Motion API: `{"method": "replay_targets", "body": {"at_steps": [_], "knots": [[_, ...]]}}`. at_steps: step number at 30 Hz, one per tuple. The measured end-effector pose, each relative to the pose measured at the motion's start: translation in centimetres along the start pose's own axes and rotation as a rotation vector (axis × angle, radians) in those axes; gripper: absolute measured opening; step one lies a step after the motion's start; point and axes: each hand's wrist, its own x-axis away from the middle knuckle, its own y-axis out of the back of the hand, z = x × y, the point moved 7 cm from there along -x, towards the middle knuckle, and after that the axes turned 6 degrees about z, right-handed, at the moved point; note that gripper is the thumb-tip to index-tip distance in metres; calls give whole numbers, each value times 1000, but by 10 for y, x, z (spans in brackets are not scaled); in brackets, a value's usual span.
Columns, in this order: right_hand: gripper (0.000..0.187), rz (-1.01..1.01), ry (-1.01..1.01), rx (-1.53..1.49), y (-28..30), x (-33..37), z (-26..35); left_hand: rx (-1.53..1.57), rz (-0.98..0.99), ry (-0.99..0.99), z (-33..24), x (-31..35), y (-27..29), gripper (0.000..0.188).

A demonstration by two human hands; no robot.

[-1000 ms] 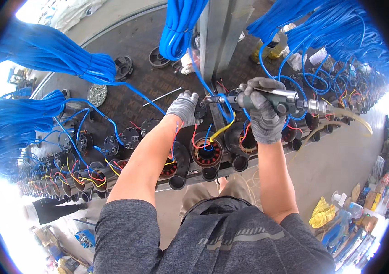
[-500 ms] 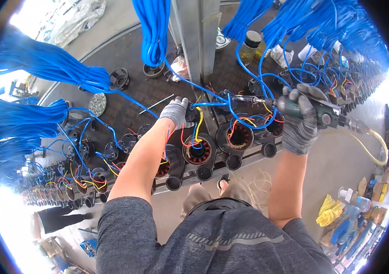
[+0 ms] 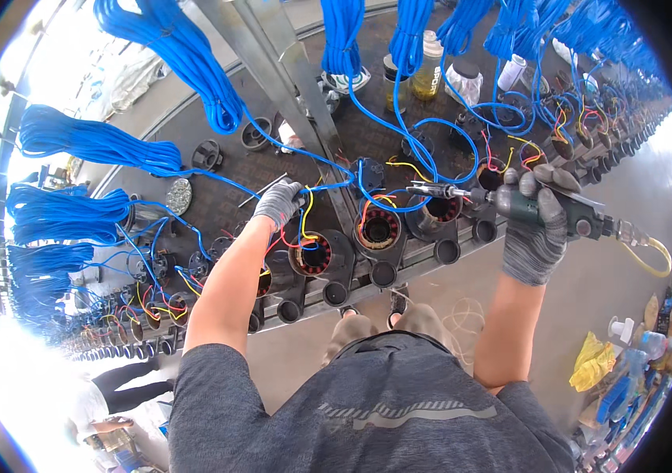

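Observation:
My right hand [image 3: 535, 229], in a grey striped glove, is closed round a green pneumatic screwdriver [image 3: 521, 206]. Its metal tip points left, over an open motor housing [image 3: 440, 210]. My left hand [image 3: 279, 202], gloved alike, is closed beside a blue cable [image 3: 324, 188] and yellow and red leads. A dark part shows at its fingertips, mostly hidden, so I cannot tell what it grips. Just right of that hand stands a motor housing [image 3: 312, 256] with red-edged windings. Another housing [image 3: 379, 230] stands between the two hands, near a black end cover [image 3: 371, 172].
Bundled blue cables [image 3: 99, 142] hang along the curved dark bench [image 3: 253, 169]. A metal post [image 3: 289, 71] rises from it. Bottles [image 3: 428, 67] and a dish of screws [image 3: 179, 195] stand farther back. A pale air hose [image 3: 651, 264] trails from the screwdriver. Another person [image 3: 119, 390] is at lower left.
The whole view has shifted and turned. Against the housings, the screwdriver tip has moved right, away from the end cover and cable. My left hand stays beside its cable and leads.

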Motion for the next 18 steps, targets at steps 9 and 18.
{"method": "replay_targets", "body": {"at_steps": [9,18], "knots": [[34,-54,41,6,64,24,54,914,77,354,49,-14,-10,14],[36,-135,30,78,86,42,68,822,203,340,70,-36,5,20]]}}
